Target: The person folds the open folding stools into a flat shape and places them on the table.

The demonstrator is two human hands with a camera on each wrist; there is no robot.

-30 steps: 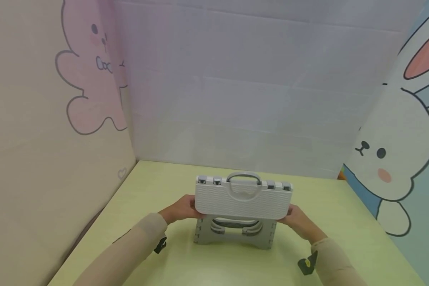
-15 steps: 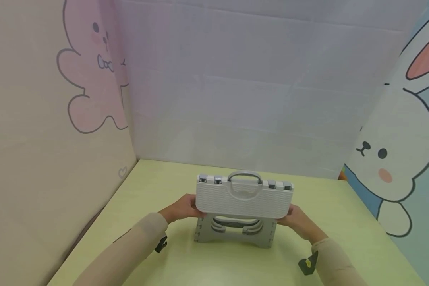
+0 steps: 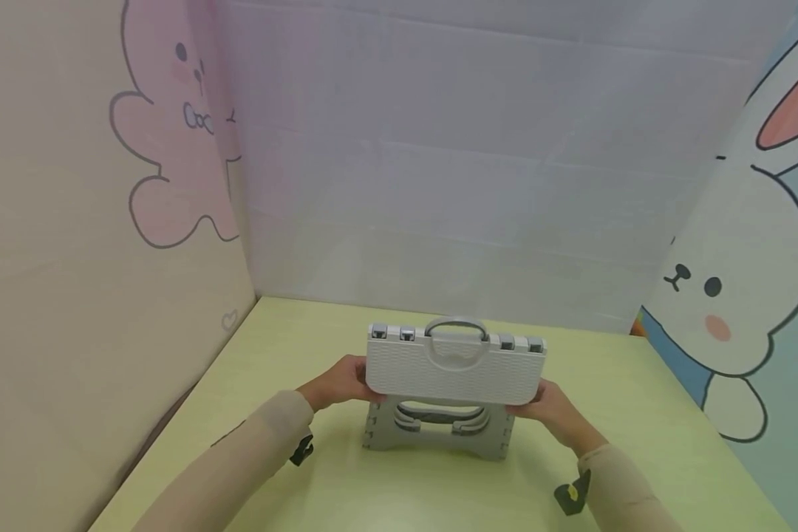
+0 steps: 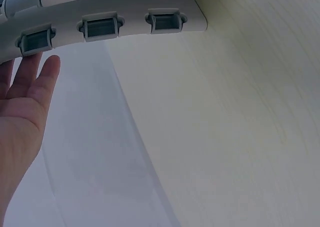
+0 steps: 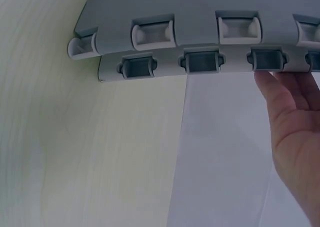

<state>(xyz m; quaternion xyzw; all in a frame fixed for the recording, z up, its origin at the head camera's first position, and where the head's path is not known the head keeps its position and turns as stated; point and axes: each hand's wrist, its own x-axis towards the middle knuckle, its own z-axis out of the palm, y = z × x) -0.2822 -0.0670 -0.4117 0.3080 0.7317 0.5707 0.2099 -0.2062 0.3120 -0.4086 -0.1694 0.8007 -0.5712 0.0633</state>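
Note:
A white and grey plastic folding step stool [image 3: 399,369] stands partly folded in the head view, its textured white top panel tilted toward me with a grey carry handle at the upper edge. Beneath that panel shows a grey leg panel [image 3: 432,443] with curved cut-outs. My left hand [image 3: 339,381] grips the stool's left side, thumb at the front lower corner. On the opposite side, my right hand [image 3: 553,414] holds the lower right corner. Both wrist views show hinged grey side edges, with left fingers [image 4: 46,79] and right fingers [image 5: 275,94] reaching up against them.
The stool is on a pale yellow-green tabletop [image 3: 292,332]. A plain whitish sheet [image 3: 465,170] hangs behind the table. Side walls carry a pink cartoon bear [image 3: 166,199] on the left and a white rabbit [image 3: 751,310] on the right.
Both hands keep their hold, and the stool stays almost where it was. The right thumb reaches slightly further inward under the top panel's lower corner.

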